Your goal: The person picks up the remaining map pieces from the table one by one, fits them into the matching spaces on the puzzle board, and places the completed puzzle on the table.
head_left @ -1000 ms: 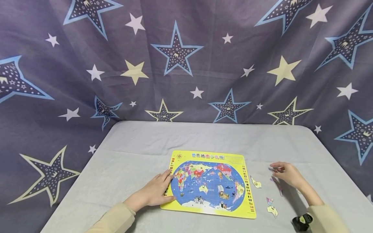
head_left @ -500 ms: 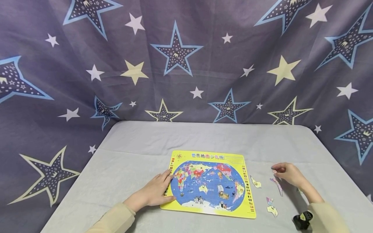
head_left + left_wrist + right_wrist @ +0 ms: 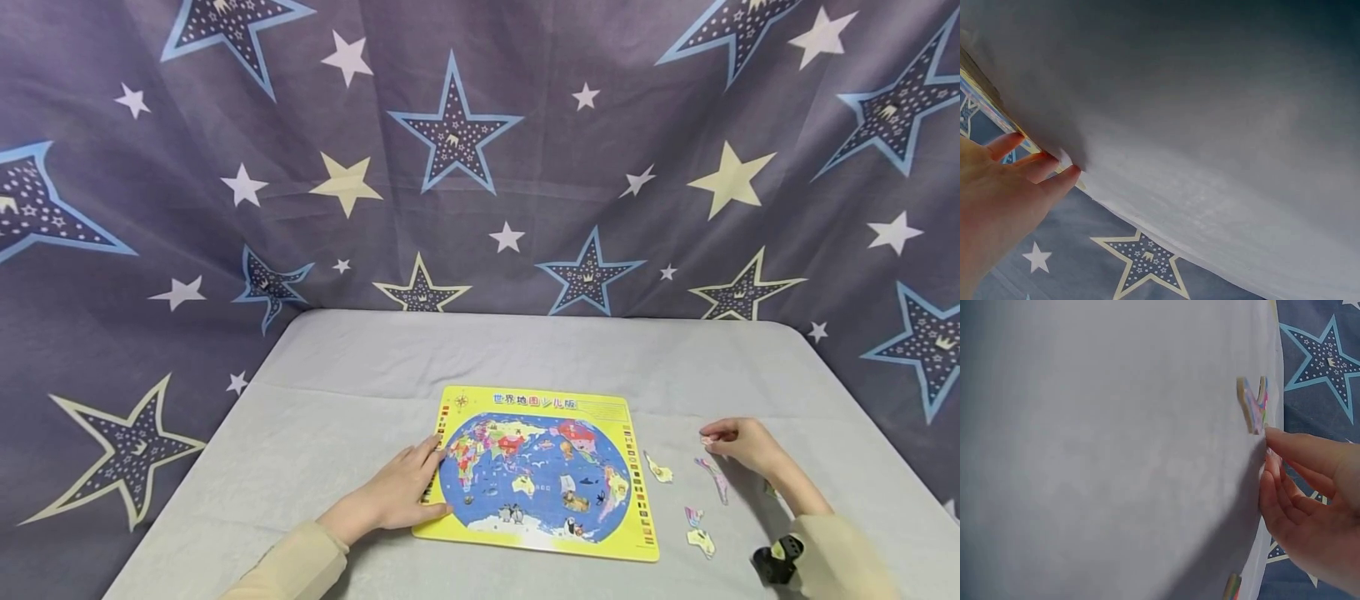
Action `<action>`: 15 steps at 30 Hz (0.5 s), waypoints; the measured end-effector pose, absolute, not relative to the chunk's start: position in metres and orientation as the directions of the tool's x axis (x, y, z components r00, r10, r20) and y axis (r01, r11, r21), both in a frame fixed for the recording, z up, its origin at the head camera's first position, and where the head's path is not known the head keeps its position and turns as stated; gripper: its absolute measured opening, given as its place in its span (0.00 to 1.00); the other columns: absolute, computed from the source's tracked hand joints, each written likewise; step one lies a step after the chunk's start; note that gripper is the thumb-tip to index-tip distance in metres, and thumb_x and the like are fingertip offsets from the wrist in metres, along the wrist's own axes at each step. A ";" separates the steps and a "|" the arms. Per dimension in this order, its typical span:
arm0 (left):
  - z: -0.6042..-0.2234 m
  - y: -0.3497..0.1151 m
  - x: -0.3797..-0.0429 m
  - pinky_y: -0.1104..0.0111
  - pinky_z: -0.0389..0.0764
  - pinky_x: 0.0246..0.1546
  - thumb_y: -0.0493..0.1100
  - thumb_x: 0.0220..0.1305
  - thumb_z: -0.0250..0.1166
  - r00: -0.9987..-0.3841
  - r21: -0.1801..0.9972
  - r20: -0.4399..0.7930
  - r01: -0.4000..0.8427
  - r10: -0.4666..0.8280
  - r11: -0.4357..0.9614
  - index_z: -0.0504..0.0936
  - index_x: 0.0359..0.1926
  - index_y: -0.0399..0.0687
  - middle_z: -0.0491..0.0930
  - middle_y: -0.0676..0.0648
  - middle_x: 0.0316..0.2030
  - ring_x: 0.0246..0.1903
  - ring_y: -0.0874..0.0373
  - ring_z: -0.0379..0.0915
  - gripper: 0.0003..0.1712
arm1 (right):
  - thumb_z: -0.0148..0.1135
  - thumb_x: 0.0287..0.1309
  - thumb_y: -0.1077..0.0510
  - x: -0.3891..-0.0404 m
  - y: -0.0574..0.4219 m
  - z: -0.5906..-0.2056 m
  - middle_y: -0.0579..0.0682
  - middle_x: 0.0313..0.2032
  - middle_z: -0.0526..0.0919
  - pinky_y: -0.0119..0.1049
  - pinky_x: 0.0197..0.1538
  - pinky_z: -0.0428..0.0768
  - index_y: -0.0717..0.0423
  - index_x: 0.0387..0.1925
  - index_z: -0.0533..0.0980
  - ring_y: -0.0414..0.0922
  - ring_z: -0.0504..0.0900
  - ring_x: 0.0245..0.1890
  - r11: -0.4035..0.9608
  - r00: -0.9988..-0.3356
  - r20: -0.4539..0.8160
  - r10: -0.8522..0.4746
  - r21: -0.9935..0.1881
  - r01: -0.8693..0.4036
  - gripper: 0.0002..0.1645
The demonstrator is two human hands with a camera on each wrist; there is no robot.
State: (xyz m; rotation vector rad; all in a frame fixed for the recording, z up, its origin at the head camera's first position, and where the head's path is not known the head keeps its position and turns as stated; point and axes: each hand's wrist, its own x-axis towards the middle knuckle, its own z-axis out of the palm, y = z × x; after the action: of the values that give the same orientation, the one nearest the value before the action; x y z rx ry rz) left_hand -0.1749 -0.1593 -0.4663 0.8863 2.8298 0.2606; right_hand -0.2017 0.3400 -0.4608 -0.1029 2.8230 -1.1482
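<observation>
backdrop fabric [image 3: 457, 221]: purple-grey, printed stars [image 3: 453, 125], soft folds | table [image 3: 540, 354]: light grey, creased, rounded far corners

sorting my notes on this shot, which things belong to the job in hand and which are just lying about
Seemingly the job's:
map board, left hand on its edge
small piece, in the grip of the right hand
loose pieces beside the board

Seemingly just there:
starry curtain
grey tablecloth
black device at the right sleeve

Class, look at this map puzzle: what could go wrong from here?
The right hand pinches a small piece, which could slip. Another piece, partly hidden by the right forearm, might be brushed or overlooked. The left hand rests on the edge of the map board, so a push could shift it.
</observation>
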 end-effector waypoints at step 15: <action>-0.468 -0.159 -0.176 0.53 0.54 0.61 0.68 0.52 0.52 -0.813 0.222 -0.112 0.540 0.571 0.812 0.58 0.62 0.39 0.50 0.36 0.64 0.63 0.46 0.48 0.47 | 0.58 0.49 0.67 -0.203 0.341 -0.461 0.49 0.25 0.78 0.30 0.24 0.72 0.73 0.37 0.75 0.37 0.70 0.21 0.711 -0.988 -0.136 -0.072 -0.702 0.045 0.13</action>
State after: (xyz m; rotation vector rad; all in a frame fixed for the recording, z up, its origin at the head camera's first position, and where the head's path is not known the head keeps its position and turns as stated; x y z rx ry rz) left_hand -0.1764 -0.1594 -0.4682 0.8732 2.8239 0.2683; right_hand -0.2034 0.3406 -0.4606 -0.0219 2.7617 -1.1395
